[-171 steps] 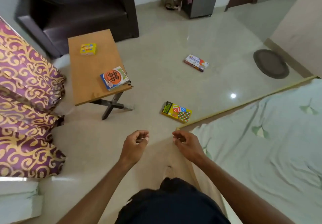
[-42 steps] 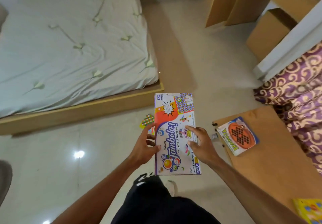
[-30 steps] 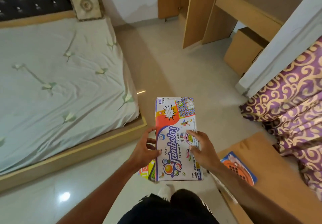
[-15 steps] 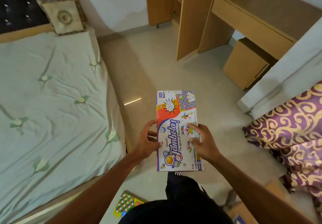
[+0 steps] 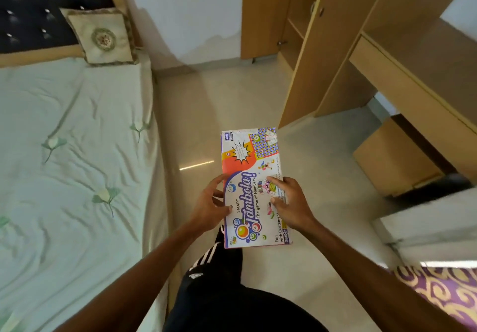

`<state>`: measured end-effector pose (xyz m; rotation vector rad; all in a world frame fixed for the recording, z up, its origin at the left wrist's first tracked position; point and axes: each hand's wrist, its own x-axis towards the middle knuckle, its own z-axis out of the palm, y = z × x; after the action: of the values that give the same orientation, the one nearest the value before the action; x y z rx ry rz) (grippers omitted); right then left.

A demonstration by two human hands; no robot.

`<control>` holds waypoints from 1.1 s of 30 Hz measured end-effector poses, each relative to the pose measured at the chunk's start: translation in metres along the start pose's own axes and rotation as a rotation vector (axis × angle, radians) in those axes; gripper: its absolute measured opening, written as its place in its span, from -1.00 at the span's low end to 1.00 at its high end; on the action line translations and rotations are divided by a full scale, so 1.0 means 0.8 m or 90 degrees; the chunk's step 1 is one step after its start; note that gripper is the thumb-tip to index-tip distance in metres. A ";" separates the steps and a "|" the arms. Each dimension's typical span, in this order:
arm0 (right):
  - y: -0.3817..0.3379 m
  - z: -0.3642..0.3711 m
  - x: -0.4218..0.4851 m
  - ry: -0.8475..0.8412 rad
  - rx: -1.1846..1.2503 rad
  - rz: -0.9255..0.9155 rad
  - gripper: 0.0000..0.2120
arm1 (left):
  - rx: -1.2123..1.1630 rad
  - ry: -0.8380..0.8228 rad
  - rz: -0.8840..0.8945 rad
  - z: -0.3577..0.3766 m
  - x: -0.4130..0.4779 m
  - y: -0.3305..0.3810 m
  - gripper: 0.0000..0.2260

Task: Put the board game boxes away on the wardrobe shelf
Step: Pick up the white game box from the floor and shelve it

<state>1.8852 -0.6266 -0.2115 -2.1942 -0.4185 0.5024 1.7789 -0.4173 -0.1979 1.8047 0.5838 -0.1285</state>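
Both hands clasp the Tambola box (image 5: pixel 254 187) flat at waist height, the left hand (image 5: pixel 210 206) pinching its left edge and the right hand (image 5: pixel 290 206) its right, with the bed (image 5: pixel 72 151) off to the left and the open wardrobe (image 5: pixel 302 35) ahead, well apart.

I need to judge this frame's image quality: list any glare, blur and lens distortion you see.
Head view: a bright streak of glare on the glossy floor beside the Tambola box; motion blur smears the lower right around the purple curtain; wide-angle distortion leans the wardrobe and bed edges; box lettering stays sharp between the left hand and right hand.
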 end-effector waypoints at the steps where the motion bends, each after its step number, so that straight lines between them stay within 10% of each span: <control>1: -0.007 0.001 0.045 -0.002 0.009 -0.001 -0.50 | 0.004 -0.006 0.004 -0.014 0.044 0.009 -0.30; 33: -0.183 -0.190 1.130 0.071 0.056 0.014 -0.52 | -0.001 -0.065 -0.006 -0.262 1.087 0.405 -0.34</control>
<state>2.7223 -0.2258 -0.1994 -2.1318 -0.3065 0.4016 2.6370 -0.0082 -0.1758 1.7822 0.5203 -0.2255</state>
